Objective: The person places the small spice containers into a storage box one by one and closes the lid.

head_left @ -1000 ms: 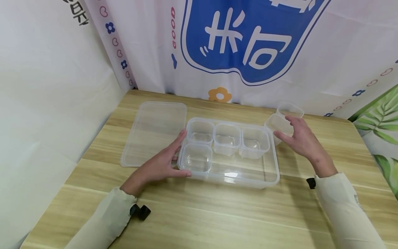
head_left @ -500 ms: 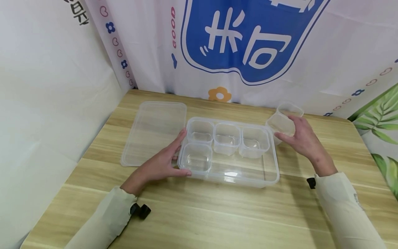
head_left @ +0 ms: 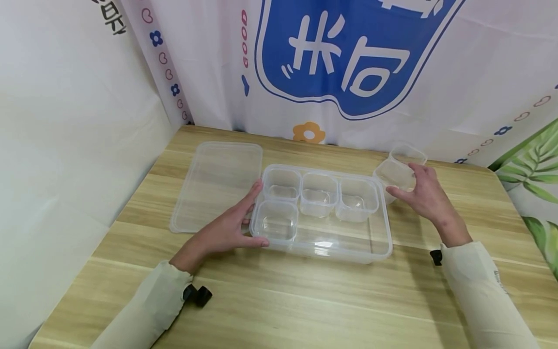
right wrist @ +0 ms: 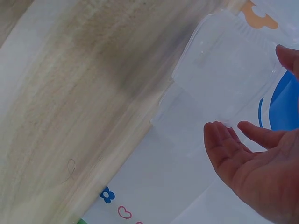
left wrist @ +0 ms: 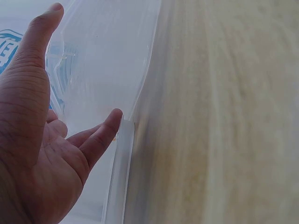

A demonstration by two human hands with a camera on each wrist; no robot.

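Observation:
In the head view, a large clear plastic box (head_left: 344,237) holds several small clear cups, three along its back, with the front cup (head_left: 275,225) at its left end. My left hand (head_left: 222,230) rests against the box's left end, thumb at the front-left corner and fingers spread along the side. At the box's back right corner, two more clear cups stand close together: a nearer cup (head_left: 394,175) and a farther cup (head_left: 408,152). Around the nearer cup's right side is my right hand (head_left: 427,194), thumb and index finger spread apart. Whether they press the cup is unclear.
A flat clear lid (head_left: 218,186) lies on the wooden table (head_left: 305,300) left of the box. Behind the table hangs a printed cloth (head_left: 209,72); a white wall (head_left: 78,145) stands on the left. Black wrist mounts are on both sleeves.
My right hand has shifted slightly right, with thumb and index finger a little farther apart. The nearer cup has moved slightly right. My left hand and the box stay put.

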